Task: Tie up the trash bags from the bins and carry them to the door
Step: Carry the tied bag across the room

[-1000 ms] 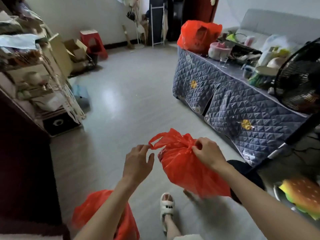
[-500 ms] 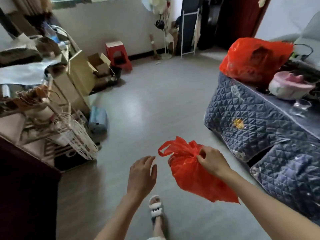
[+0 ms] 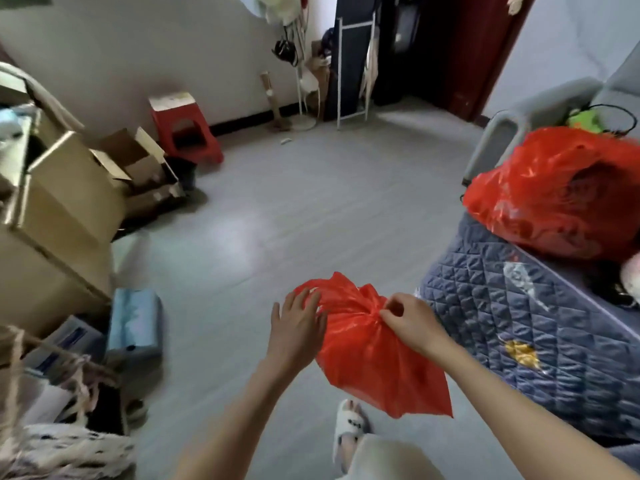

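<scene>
Head view shows you mid-tie on the small red trash bag (image 3: 374,355), held in the air in front of you above the floor (image 3: 311,202), just beside the quilted blue desk (image 3: 540,344). To finish this step well, I'd say keep the gathered neck tight in one hand while the other takes the loose handle loop at the top left, so the mouth does not fall open. Draw the loop across and through, then pull it snug before you walk.

Your right hand (image 3: 410,323) pinches the bunched neck of the bag, fingers curled round the plastic. Your left hand (image 3: 296,329) is spread, fingers straight, touching the loose loop without gripping it.

A second, fuller red bag (image 3: 554,195) sits on the desk, its mouth apparently not yet tied. The dark red door (image 3: 481,53) stands well apart, across the room.
</scene>
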